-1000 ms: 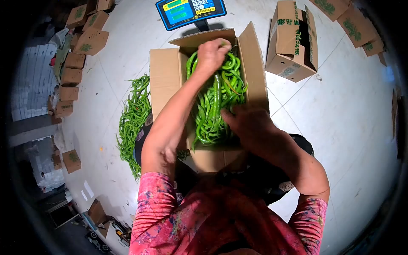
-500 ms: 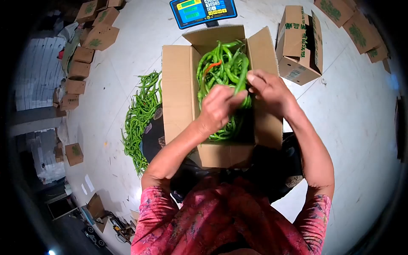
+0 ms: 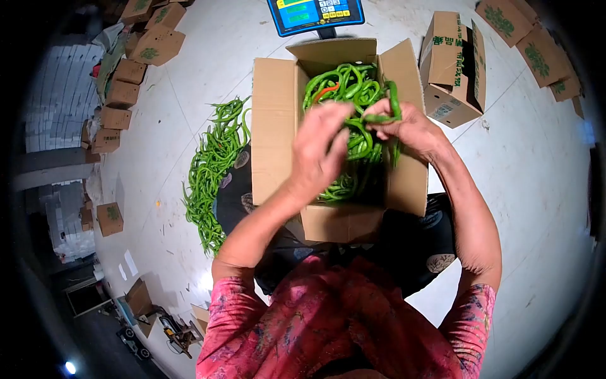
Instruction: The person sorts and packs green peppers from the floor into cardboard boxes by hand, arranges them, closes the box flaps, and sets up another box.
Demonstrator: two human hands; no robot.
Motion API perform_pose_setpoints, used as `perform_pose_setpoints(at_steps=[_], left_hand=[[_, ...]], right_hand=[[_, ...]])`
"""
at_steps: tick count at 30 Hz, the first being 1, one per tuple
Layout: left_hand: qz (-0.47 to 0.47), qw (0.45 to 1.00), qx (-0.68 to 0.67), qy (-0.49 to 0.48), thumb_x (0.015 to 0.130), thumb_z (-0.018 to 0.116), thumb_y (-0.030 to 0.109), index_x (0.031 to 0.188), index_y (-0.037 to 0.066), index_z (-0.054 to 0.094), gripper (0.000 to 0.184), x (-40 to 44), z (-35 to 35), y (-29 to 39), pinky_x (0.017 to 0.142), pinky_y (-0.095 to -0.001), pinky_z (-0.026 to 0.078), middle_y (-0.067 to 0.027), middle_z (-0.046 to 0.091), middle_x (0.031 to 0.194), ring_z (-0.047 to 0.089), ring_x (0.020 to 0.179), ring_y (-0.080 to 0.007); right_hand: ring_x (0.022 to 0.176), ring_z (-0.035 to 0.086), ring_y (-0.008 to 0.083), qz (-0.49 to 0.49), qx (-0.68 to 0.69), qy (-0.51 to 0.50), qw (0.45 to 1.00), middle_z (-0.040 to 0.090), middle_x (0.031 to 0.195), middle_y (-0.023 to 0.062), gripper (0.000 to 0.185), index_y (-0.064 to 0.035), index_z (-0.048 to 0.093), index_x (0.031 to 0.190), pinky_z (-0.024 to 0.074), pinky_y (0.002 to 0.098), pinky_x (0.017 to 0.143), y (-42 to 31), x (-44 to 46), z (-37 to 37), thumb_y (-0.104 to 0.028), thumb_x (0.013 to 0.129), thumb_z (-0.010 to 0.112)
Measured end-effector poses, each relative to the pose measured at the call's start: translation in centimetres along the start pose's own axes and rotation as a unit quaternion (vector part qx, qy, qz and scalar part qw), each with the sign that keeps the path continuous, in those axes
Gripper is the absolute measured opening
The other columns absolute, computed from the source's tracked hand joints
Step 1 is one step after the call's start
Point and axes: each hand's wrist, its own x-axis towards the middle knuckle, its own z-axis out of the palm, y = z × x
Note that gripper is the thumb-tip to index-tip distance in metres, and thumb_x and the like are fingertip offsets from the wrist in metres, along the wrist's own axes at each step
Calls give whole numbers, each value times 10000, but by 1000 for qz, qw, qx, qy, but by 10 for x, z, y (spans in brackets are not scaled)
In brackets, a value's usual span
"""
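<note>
An open cardboard box (image 3: 274,136) stands between my knees, with long green chili peppers (image 3: 356,85) curled inside it. One red-orange pepper (image 3: 326,92) lies among them near the back left. My right hand (image 3: 410,131) is closed on a green pepper (image 3: 394,101) over the box's right side; it is bent, and part of it hides behind the fingers. My left hand (image 3: 320,142) hovers above the box's left half, slightly blurred, its thumb apart from the fingers and nothing visible in it.
A heap of green peppers (image 3: 211,167) lies on the floor left of the box. Behind the box is a scale display (image 3: 315,14). Another carton (image 3: 451,69) stands to the right. More cartons (image 3: 129,71) line the far left, and others (image 3: 536,54) sit at upper right.
My left hand has drawn back to the left from the pepper that both hands were near. My right hand has moved slightly right and down, with a green pepper in it.
</note>
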Motion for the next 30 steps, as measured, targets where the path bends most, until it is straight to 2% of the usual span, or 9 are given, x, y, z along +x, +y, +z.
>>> perform_pose_setpoints(at_steps=[1,6,11,14,15,17,21,28,30], left_hand=[[-37,999,-3,2,824,661,44,1239,27,592,421,11,-5,-4,773,-337,517,-191,578,1187,619,1015,-264],[-143,966,-107,-185,807,733,109,1181,57,640,388,35,-20,18,762,-313,513,-113,603,1114,614,968,-215],[-36,987,-111,-106,857,684,101,1072,50,689,221,13,1,-21,729,-264,507,-85,649,990,620,912,-165],[-291,927,-220,-83,899,646,97,1107,-4,655,232,15,-7,-32,660,-253,527,-52,633,859,617,743,-111],[-335,907,-246,-60,902,635,91,1142,-14,635,263,18,-7,-42,606,-246,529,-40,615,802,614,686,-98],[-364,910,-197,-19,904,646,115,1216,-54,577,362,25,-8,-60,564,-227,514,-15,595,762,588,648,-77],[-385,896,-220,-9,880,674,124,1188,-82,590,380,40,4,-89,512,-218,491,-14,597,681,568,598,-60],[-175,981,22,-80,803,715,215,1029,48,713,281,80,40,-92,824,-435,528,-221,690,917,659,859,-413],[-178,972,62,-140,806,717,229,1042,39,708,303,93,52,-99,831,-446,522,-220,694,912,661,873,-405]], right_hand=[[771,526,74,19,-31,-18,999,621,887,6,202,-39,630,1083,429,208,688,-6,-4,5,-137,909,657],[765,567,120,-80,-116,69,988,626,876,43,154,-17,605,1057,468,254,690,-13,-6,26,-68,914,580],[870,571,168,-60,14,44,997,614,1010,57,225,-23,608,1140,466,299,831,-9,-8,19,-92,930,566],[951,562,165,-100,-41,135,985,620,1075,86,273,-10,592,1203,435,290,927,-20,-12,9,-76,942,550],[854,556,140,-144,0,148,978,641,1060,79,261,-14,594,1189,458,269,835,-15,-11,0,-119,952,563],[724,507,81,-121,42,167,978,646,955,30,243,-32,599,1157,436,230,677,-29,-28,-1,-181,971,554],[818,573,115,-152,-114,241,952,630,857,29,263,-18,604,1110,451,266,773,-39,-38,7,-235,983,525],[584,417,39,-227,-63,245,940,625,834,8,243,-42,606,1099,355,209,520,-40,-43,2,-235,984,514],[594,425,43,-217,-46,213,952,627,845,14,254,-29,600,1106,363,208,530,-44,-45,6,-234,984,514]])
